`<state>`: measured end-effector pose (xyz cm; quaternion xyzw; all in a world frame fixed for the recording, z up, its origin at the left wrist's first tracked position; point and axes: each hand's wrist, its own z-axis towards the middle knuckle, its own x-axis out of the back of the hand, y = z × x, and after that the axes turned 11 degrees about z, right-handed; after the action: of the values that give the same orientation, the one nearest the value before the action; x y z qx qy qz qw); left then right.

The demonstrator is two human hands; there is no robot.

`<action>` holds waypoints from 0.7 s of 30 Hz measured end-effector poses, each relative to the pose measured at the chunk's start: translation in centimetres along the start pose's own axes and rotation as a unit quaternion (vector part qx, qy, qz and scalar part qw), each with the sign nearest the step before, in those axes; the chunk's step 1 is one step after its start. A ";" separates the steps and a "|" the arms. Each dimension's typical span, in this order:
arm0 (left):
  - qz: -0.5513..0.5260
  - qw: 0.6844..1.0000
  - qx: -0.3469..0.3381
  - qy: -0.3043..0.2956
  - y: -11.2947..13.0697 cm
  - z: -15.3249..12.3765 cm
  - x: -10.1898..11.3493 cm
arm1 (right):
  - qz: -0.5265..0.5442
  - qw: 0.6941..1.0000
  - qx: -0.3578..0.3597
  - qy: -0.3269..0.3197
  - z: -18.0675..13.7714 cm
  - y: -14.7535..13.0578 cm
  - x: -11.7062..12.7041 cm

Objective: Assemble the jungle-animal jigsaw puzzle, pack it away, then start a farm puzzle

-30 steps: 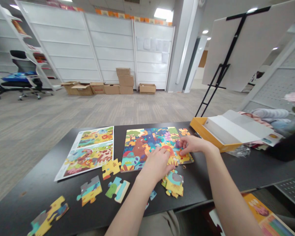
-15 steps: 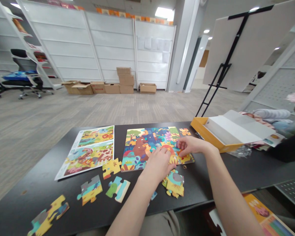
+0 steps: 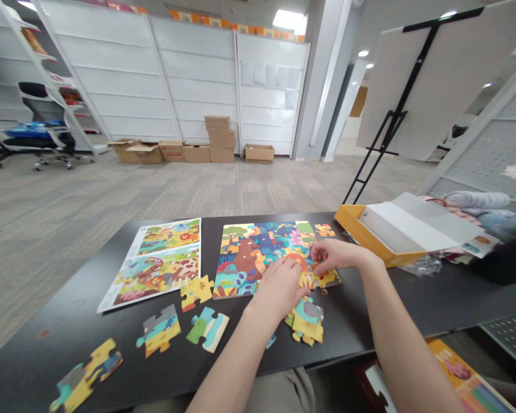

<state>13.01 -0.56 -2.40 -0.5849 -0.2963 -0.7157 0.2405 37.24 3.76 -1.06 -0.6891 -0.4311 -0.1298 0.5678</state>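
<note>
A colourful jigsaw puzzle point(image 3: 241, 261) with a brown bear lies on the black table. My left hand point(image 3: 279, 284) rests on its lower middle, palm down with fingers stretched out, covering part of the picture. At the puzzle's right side my right hand point(image 3: 337, 255) has its fingers curled and thumb close to the index finger, pinching a puzzle piece point(image 3: 315, 267) mostly hidden by the fingertips. Loose pieces lie just below my left hand, among them a yellow and grey piece point(image 3: 307, 321). A small orange piece point(image 3: 325, 230) sits beyond my right hand.
A printed picture sheet point(image 3: 155, 267) lies at the left of the table point(image 3: 124, 327). Several loose pieces, including a green and white piece point(image 3: 207, 328), are spread in front of it. An open yellow box point(image 3: 380, 238) stands at the right, with clear plastic wrap point(image 3: 423, 265) beside it.
The whole view has shifted very slightly. Both hands keep practically the same places on the puzzle, and the loose pieces have not moved.
</note>
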 end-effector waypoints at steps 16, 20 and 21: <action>0.028 0.999 0.011 0.011 -0.2 -0.4 0.0 | -0.157 0.987 0.023 -0.005 -2.8 -3.7 -1.9; 0.023 1.000 -0.002 0.010 -0.4 -0.5 0.2 | -0.130 0.989 0.061 -0.022 -3.2 -2.9 -1.3; 0.021 1.000 -0.005 0.008 -0.5 -0.5 0.3 | -0.122 0.990 0.064 -0.024 -3.3 -2.8 -1.2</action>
<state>12.30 -0.59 -2.25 -0.5864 -0.2788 -0.7165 0.2550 35.46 0.25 1.07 -0.5965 -0.5333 -0.1539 0.5797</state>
